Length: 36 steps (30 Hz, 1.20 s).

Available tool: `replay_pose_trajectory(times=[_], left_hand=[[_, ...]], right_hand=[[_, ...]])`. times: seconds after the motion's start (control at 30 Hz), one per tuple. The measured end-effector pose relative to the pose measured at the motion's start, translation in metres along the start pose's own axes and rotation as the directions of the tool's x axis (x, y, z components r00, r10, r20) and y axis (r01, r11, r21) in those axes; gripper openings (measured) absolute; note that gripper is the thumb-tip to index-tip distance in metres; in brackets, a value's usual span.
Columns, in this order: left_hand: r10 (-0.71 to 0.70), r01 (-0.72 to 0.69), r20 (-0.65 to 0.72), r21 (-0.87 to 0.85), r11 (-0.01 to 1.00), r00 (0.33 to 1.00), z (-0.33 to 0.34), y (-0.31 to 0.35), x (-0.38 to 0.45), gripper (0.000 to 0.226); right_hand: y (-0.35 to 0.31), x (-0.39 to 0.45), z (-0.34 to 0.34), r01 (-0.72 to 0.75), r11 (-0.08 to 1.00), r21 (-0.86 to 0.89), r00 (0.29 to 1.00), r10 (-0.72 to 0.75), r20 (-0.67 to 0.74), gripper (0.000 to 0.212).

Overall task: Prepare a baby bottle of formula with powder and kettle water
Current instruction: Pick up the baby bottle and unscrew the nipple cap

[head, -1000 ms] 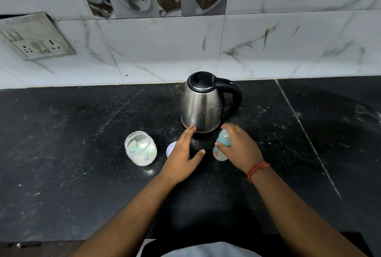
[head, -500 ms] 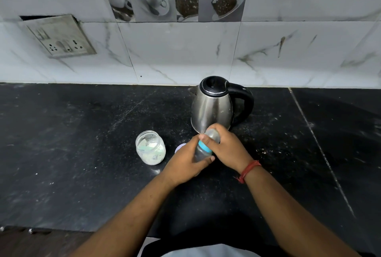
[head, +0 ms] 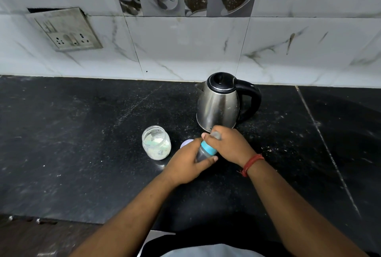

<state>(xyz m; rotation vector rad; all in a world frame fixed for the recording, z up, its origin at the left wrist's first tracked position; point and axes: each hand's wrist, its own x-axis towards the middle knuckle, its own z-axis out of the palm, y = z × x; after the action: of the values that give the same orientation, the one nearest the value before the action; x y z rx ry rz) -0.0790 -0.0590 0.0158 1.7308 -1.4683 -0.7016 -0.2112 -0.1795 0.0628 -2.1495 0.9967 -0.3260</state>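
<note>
A baby bottle (head: 206,149) with a blue collar ring is held over the black counter, just in front of the steel kettle (head: 219,104). My left hand (head: 186,164) grips the bottle's body from the left. My right hand (head: 228,145) wraps round its clear cap at the top. Left of the hands stands an open glass jar (head: 156,142) with white powder in its lower part. A small round lid (head: 186,143) lies on the counter between the jar and my left hand, partly hidden.
The black stone counter (head: 82,143) runs wide to the left and right, with a seam (head: 321,139) on the right. A tiled wall stands behind it, with a socket plate (head: 66,30) at upper left. The counter's front edge lies near my body.
My left hand left the counter and took hold of the bottle's body. My right hand lifted the bottle and shifted up onto its cap.
</note>
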Motion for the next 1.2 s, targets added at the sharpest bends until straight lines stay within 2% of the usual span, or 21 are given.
replay_pose_trajectory(times=[0.2, 0.33, 0.47, 0.57, 0.63, 0.7, 0.8, 0.87, 1.0, 1.2], left_hand=[[-0.079, 0.099, 0.091, -0.238, 0.966, 0.993, -0.006, 0.009, -0.001, 0.037], [-0.121, 0.215, 0.215, -0.493, 0.843, 0.969, -0.01, 0.013, 0.0, 0.044], [-0.163, 0.239, 0.183, -0.565, 0.79, 0.97, -0.013, 0.018, 0.003, 0.041], [-0.218, 0.234, 0.098, -0.585, 0.777, 0.971, -0.013, 0.011, 0.005, 0.043], [-0.238, 0.231, 0.063, -0.564, 0.793, 0.969, -0.015, 0.006, 0.005, 0.051], [-0.235, 0.218, 0.041, -0.548, 0.808, 0.971, -0.017, 0.002, 0.006, 0.047], [-0.231, 0.192, -0.014, -0.509, 0.839, 0.973, -0.017, -0.001, 0.005, 0.045], [-0.199, 0.194, 0.041, -0.474, 0.859, 0.979, 0.0, 0.005, 0.017, 0.049], [-0.208, 0.173, -0.029, -0.449, 0.876, 0.978, -0.005, 0.004, 0.016, 0.051], [-0.184, 0.149, -0.053, -0.394, 0.907, 0.982, -0.005, -0.002, 0.017, 0.059]], right_hand=[[0.002, -0.003, -0.003, 0.073, 0.985, 0.156, 0.997, -0.078, 0.023, 0.035], [0.001, -0.003, -0.009, 0.112, 0.927, 0.357, 0.992, -0.124, 0.011, 0.032], [0.005, -0.001, -0.019, 0.066, 0.817, 0.573, 0.986, 0.035, -0.164, 0.019], [0.017, 0.002, -0.024, 0.038, 0.779, 0.626, 0.962, 0.14, -0.233, 0.013], [0.029, 0.004, -0.022, 0.006, 0.802, 0.597, 0.95, 0.182, -0.255, 0.011], [0.04, 0.005, -0.018, -0.024, 0.837, 0.547, 0.937, 0.21, -0.28, 0.004], [0.059, 0.0, -0.011, -0.125, 0.931, 0.342, 0.921, 0.237, -0.309, 0.024], [0.09, -0.016, -0.019, -0.266, 0.942, 0.207, 0.887, 0.323, -0.331, 0.04], [0.107, -0.023, -0.009, -0.305, 0.95, -0.074, 0.926, 0.277, -0.254, 0.062], [0.119, -0.026, 0.002, -0.329, 0.918, -0.223, 0.939, 0.292, -0.182, 0.069]])
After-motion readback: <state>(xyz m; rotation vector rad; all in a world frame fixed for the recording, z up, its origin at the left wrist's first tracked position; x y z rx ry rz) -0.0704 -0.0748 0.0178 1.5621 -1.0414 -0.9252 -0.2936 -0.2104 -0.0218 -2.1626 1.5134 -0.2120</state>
